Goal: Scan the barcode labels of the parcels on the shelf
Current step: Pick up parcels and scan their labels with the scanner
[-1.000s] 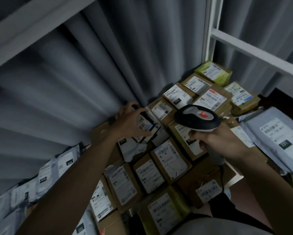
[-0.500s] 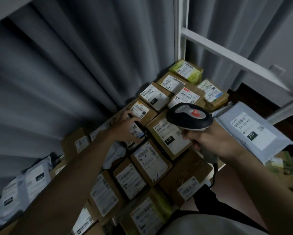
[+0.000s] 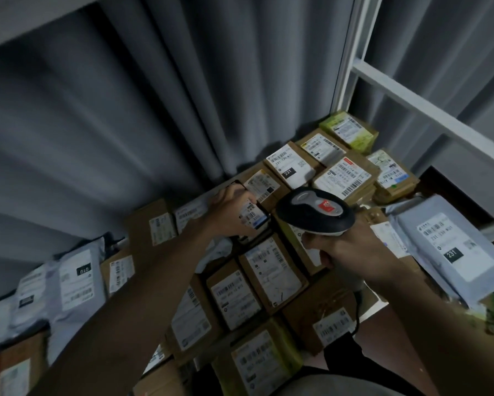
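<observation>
Right hand (image 3: 351,250) wrapped round handle of scanner (image 3: 315,214), head aimed at small parcel (image 3: 253,217). Left hand (image 3: 231,208) holds that parcel, fingers curled on its edge, label tilted up toward scanner. Parcel sits mid-shelf, among brown boxes (image 3: 271,270) packed label-up, grey mailers (image 3: 451,247) at both ends. Judgement: scan in progress on one parcel; which labels already read cannot be told (no marks visible), many likely left.

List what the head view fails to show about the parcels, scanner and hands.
- Scanner window: faces away; beam target unseen.
- Parcel under the left hand: fingers cover part of its label.
- Box beneath the right hand: label hidden.
- Grey mailers: print blurred.
- Bottom-edge boxes: cut off.
</observation>
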